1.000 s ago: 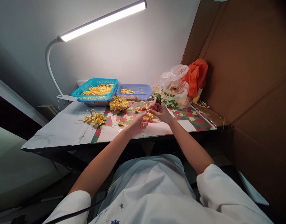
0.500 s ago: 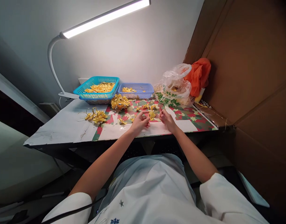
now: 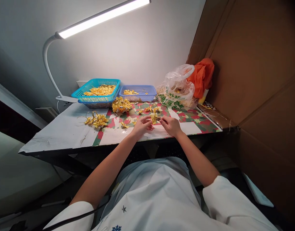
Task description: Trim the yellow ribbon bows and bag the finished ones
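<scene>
Pinching a golden flower piece (image 3: 154,120) in the left hand (image 3: 142,127), apparently to steady it against the slender thing (image 3: 157,118) in the narrow grip of the right hand (image 3: 171,125).

A small, shiny yellow flower (image 3: 154,120) is seen just beside the left hand (image 3: 142,126), over the patterned surface (image 3: 211,124), with a slim dark object (image 3: 157,118) held toward it in the right hand (image 3: 171,126).

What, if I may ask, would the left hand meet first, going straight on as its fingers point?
The left hand would probably meet the small yellow flower-shaped ornament first; depth and contact are unclear.
</scene>
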### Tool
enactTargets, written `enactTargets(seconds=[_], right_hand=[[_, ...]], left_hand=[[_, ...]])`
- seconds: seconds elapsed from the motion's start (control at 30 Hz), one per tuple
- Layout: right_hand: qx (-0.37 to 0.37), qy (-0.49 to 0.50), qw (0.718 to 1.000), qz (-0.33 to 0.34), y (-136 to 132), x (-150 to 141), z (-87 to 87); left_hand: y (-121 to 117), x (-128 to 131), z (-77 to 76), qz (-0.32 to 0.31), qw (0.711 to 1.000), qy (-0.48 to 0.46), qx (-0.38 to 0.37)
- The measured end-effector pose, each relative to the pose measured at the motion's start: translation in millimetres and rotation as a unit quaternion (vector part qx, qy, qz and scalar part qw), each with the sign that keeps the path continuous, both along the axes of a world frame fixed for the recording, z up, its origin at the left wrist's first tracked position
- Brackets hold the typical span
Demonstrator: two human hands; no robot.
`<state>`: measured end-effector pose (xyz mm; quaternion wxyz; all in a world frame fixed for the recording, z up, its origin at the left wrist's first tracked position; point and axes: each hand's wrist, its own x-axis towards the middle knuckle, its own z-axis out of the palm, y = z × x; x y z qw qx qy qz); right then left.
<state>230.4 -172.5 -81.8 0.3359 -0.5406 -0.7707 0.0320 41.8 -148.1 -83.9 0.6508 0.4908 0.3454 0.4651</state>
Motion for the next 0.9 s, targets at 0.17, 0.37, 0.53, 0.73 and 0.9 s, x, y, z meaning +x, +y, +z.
enactTargets(seconds=[0.17, 0.37, 0.53, 0.73, 0.9], right_hand=[[0.007, -0.008, 1.000, -0.005, -2.6, 0.3, 0.3], [0.003, -0.018, 1.000, -0.010, -1.9, -1.1, -1.1], [-0.006, -0.015, 1.000, -0.003, -0.6, -1.3, -2.2], [-0.006, -0.006, 1.000, -0.004, -1.5, -0.9, -1.0], [-0.006, -0.009, 1.000, -0.015, -3.4, -1.1, 0.7]], left_hand=[[-1.9, -0.4, 3.5, 0.010, 1.000, -0.009, -0.014], [-1.8, -1.8, 6.3, -0.024, 0.999, -0.018, -0.032], [-2.0, -3.2, 3.9, -0.046, 0.998, -0.036, -0.014], [-0.5, -4.5, 0.2, -0.049, 0.997, -0.050, -0.012], [2.0, -5.8, -2.2, -0.057, 0.996, -0.066, -0.008]])
